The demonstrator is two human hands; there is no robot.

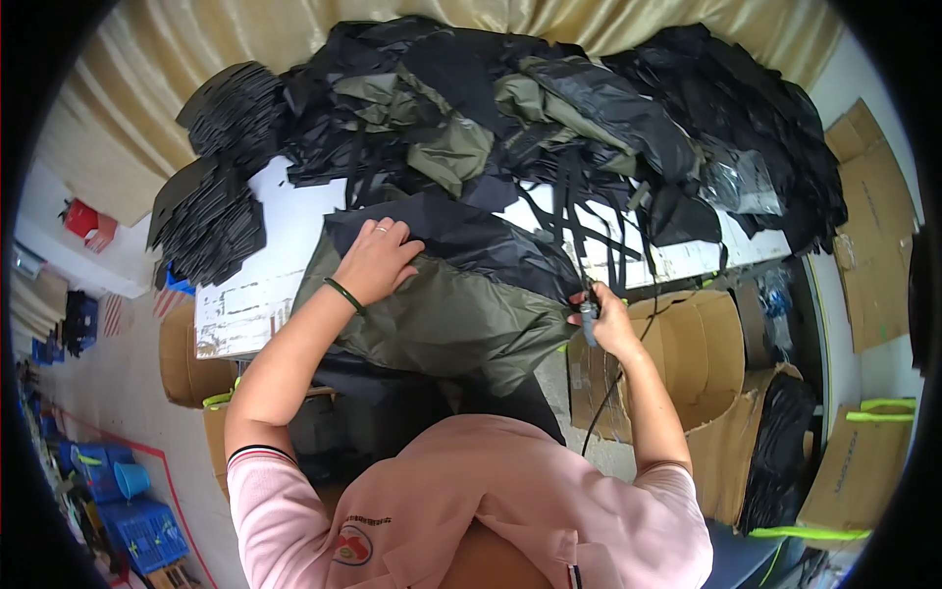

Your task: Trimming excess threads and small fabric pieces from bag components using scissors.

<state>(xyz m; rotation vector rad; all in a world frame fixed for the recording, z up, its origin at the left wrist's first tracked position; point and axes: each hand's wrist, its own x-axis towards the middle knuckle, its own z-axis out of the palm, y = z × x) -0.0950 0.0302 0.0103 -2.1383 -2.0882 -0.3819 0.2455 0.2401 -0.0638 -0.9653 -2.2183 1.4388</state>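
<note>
Item: olive and black fabric piece, spread over the near edge of a white desk and hanging partly off it toward the person. Left hand: laid flat on the upper left part of the piece, fingers extended and released, pressing the cloth down without gripping it; a ring and a dark wristband are worn. Right hand: clenched round a small grey corded tool, held at the right edge of the same piece, where black straps run down from the heap; a dark cord trails below the hand. Step judged in hand: the piece is held steady while its right edge or a strap end is worked with the tool. Next move, as judged: steady downward pressure from the left hand and a close, careful placing of the tool tip at the edge. Also present: a heap of black and olive fabric pieces at the back of the desk, stacked black panels at the left, cardboard boxes at the right.
</note>
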